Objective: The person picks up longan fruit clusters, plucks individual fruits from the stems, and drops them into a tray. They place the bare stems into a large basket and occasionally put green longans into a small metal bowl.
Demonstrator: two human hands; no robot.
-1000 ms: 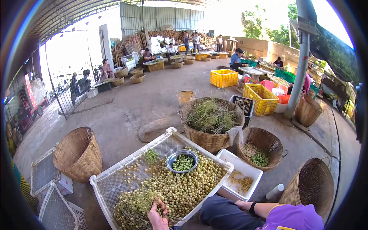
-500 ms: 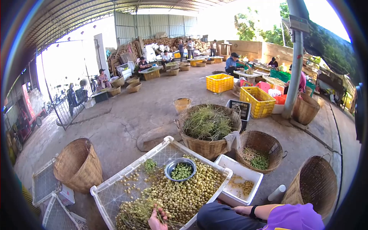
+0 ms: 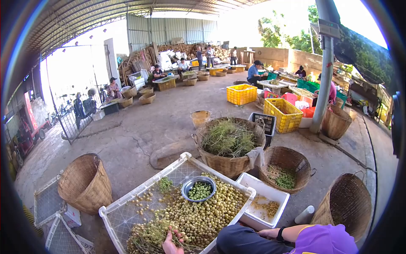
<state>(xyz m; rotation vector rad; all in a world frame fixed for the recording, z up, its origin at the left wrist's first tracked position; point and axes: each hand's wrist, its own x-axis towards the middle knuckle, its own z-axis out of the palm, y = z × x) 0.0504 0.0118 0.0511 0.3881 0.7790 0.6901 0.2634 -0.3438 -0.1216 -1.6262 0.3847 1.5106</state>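
My left hand (image 3: 172, 243) is at the bottom of the view, its fingers curled at a heap of leafy sprigs (image 3: 146, 235) with thin stems. Beneath them, small round yellow-green fruits (image 3: 198, 222) cover much of a white mesh tray (image 3: 112, 230). A metal bowl (image 3: 185, 191) with small green fruits (image 3: 200, 191) stands on the fruit pile. My right hand (image 3: 265, 233) lies low by my dark-trousered leg, below a black wristband. Its fingers are mostly hidden behind the leg.
A large basket of green twigs (image 3: 228, 137) stands beyond the tray. To the right are a white box (image 3: 277, 198), a basket with green fruits (image 3: 302, 163) and a tilted basket (image 3: 349, 199). Another basket (image 3: 86, 182) stands left. Several people sit or stand farther back.
My left hand has shifted very slightly left at the sprigs. The view has moved a little; the tray, bowl and baskets keep their places.
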